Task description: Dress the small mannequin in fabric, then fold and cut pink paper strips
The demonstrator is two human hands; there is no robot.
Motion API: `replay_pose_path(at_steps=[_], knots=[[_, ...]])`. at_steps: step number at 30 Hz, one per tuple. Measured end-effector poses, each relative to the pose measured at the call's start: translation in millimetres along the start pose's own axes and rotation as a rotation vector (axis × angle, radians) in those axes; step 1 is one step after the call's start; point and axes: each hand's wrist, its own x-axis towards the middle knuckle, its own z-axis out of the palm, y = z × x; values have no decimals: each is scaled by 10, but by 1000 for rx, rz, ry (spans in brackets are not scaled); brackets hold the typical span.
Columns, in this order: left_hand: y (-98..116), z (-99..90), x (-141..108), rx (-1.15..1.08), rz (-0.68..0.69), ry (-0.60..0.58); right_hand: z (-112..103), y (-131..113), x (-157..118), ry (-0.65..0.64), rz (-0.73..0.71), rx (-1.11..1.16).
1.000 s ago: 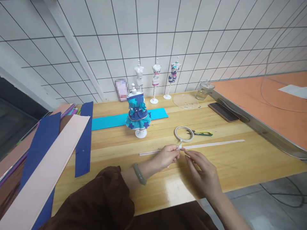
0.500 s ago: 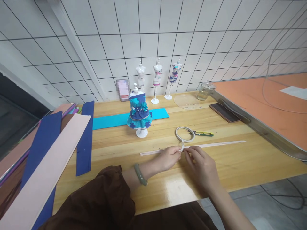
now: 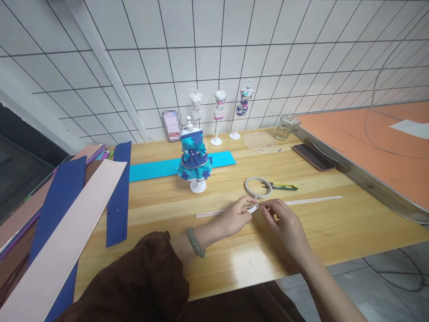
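Observation:
Close to the table's front, my left hand (image 3: 233,218) pinches a short white piece of tape (image 3: 253,209) between thumb and fingers, its index finger reaching forward. My right hand (image 3: 284,221) has its thumb and index finger pressed together at the tape's other end. Just beyond the fingertips lies a white tape roll (image 3: 247,187). A narrow pale pink strip (image 3: 315,200) runs behind and under the hands, its middle hidden by them. Beside the roll rests a yellow-green utility knife (image 3: 286,187).
A small dress form (image 3: 195,156) in a blue floral dress stands in front of a turquoise strip (image 3: 154,169). Behind are several bare-topped forms (image 3: 220,100), a glass jar (image 3: 286,129) and a dark phone (image 3: 313,157). Pink (image 3: 77,228) and navy fabric strips (image 3: 119,201) lie left.
My left index finger has lifted away from the thumb, and more of the white tape shows between the hands. My right fingertips have shifted slightly right. Everything else stays put.

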Motion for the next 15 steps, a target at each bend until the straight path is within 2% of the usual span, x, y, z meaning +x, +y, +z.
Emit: replay_pose_path(at_steps=[7,15], knots=[[-24,-29,9,-12,-11,-35,-15,61,11,17,-116,-25],[-56,-56,44,-187,-60,-59,-72,112,57,-138,-117,29]])
